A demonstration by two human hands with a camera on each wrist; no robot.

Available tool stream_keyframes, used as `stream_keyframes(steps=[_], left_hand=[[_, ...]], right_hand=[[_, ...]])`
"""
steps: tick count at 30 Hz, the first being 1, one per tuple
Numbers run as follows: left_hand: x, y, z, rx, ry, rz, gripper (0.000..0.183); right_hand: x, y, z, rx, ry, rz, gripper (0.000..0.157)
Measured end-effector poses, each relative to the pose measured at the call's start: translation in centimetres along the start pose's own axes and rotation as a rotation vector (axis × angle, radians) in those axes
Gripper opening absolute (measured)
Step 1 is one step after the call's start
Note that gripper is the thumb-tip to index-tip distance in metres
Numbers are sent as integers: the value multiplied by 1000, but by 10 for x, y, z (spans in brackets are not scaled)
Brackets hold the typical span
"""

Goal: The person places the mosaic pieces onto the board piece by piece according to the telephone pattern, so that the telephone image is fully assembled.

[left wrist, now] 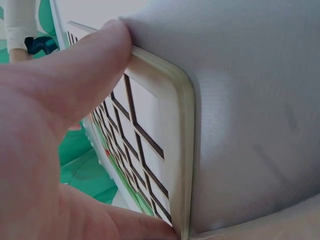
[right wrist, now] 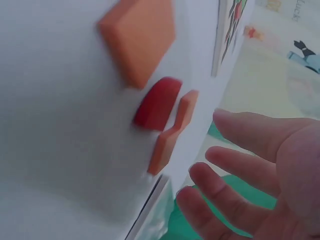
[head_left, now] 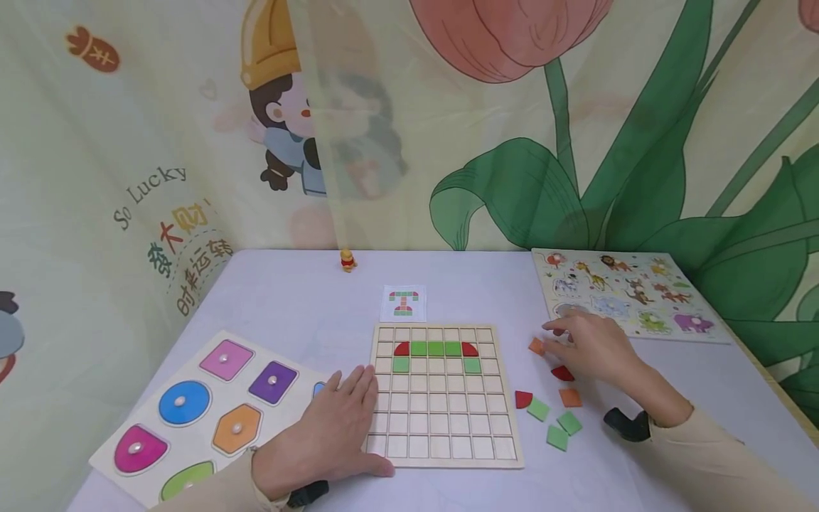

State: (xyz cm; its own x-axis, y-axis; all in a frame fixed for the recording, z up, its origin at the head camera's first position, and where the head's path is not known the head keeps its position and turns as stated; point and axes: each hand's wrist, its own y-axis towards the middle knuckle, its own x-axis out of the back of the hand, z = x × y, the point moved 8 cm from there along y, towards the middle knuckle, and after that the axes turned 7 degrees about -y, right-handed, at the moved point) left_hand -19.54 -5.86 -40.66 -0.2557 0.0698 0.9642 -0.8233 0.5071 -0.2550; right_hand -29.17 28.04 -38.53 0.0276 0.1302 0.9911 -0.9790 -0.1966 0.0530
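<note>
My left hand [head_left: 326, 434] rests along the left edge of a wooden grid board [head_left: 435, 404], fingers straight, thumb at the near corner. In the left wrist view the thumb [left wrist: 95, 70] lies against the board's rim. Near the board's top, a row of green squares [head_left: 435, 348] sits between two red quarter-round pieces [head_left: 470, 349]. One green square [head_left: 472, 365] lies below each end. To the right, my right hand [head_left: 595, 348] hovers by an orange square [head_left: 536, 346], fingers loosely spread and holding nothing. Close to it are a red quarter-round piece [right wrist: 159, 104] and another orange square [right wrist: 137, 42].
Loose green squares [head_left: 557, 438] and a red piece [head_left: 523, 400] lie beside the board. A pattern card [head_left: 404, 313] lies behind it. A shape puzzle [head_left: 198, 355] is at left, an animal puzzle [head_left: 630, 291] at back right. A small bear figure [head_left: 348, 260] stands at the back.
</note>
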Motion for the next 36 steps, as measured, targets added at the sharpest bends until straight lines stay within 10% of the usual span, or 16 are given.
stream_keyframes(steps=[36], left_hand=[[0, 2, 1, 14, -10, 6, 124]], right_hand=[[-11, -14, -12, 57, -46, -43, 31]])
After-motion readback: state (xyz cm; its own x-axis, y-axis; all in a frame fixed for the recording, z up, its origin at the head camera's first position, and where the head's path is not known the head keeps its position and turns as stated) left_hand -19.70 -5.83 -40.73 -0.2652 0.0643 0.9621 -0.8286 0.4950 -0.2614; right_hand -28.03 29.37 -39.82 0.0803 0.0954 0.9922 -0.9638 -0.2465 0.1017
